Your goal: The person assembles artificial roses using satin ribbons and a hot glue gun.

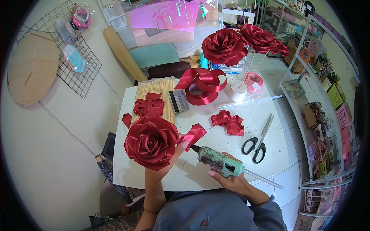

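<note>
A large red satin ribbon rose (151, 143) hides most of my left hand (169, 161). My left thumb and fingers pinch a loose red ribbon petal (194, 135) just right of the bloom. In my right hand (231, 179) is a mint-green hot glue gun (220, 161), a clear glue stick (264, 179) poking from its back. Its dark nozzle points left, right at the lower edge of the petal. Folded ribbon petals (228, 122) lie on the white table (200, 169) beyond the gun, and more red petals (149, 107) rest on a bundle of thin wooden sticks (166, 86).
Black-handled scissors (259, 144) lie at the right. Behind are a red ribbon roll (200, 90), a card (178, 101), another glue stick (249, 101) and finished roses (224, 46) standing on sticks in a white holder (237, 92). Shelves (308, 77) line the right side.
</note>
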Demonstrator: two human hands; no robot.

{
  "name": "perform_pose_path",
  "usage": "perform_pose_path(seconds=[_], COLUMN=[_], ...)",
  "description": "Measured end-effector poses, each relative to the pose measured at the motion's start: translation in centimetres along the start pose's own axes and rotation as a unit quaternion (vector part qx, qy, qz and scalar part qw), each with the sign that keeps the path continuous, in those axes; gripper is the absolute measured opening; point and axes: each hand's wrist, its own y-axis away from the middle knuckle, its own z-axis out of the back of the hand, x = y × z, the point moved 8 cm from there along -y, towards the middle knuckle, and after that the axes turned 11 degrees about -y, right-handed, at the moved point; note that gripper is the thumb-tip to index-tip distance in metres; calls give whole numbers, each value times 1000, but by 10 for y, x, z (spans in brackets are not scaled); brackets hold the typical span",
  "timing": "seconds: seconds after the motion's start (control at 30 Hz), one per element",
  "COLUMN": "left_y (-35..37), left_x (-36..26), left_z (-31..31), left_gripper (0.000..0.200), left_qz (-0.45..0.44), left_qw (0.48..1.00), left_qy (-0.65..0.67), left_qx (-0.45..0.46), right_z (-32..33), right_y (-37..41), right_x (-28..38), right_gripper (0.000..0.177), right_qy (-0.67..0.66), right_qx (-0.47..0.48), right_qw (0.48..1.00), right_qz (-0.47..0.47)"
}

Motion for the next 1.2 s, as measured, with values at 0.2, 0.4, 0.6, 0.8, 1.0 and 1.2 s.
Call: perform_pose_path(seconds=[0.2, 0.4, 0.6, 0.8, 1.0, 1.2], left_y=[5, 4, 6, 6, 8, 1], left_x=[14, 0, 3, 1, 23, 16], left_z=[-1, 1, 1, 1, 11, 8], left_gripper=[17, 16, 16, 17, 23, 23], left_qz=[35, 3, 26, 42, 77, 115], left_qw=[999, 999, 997, 992, 992, 984], left_qy=[24, 15, 13, 100, 53, 134], left_qx=[35, 51, 68, 69, 85, 13], right_z=[6, 11, 13, 18, 19, 2], right_y=[4, 4, 5, 5, -5, -10], right_x=[-15, -10, -12, -15, -20, -26], right_gripper=[27, 30, 29, 30, 29, 27], right_qy=[-13, -2, -10, -22, 48, 246], right_qx=[-12, -42, -41, -76, -67, -1], right_qw=[998, 999, 999, 997, 996, 968], right_qz=[-67, -26, -17, -19, -45, 38])
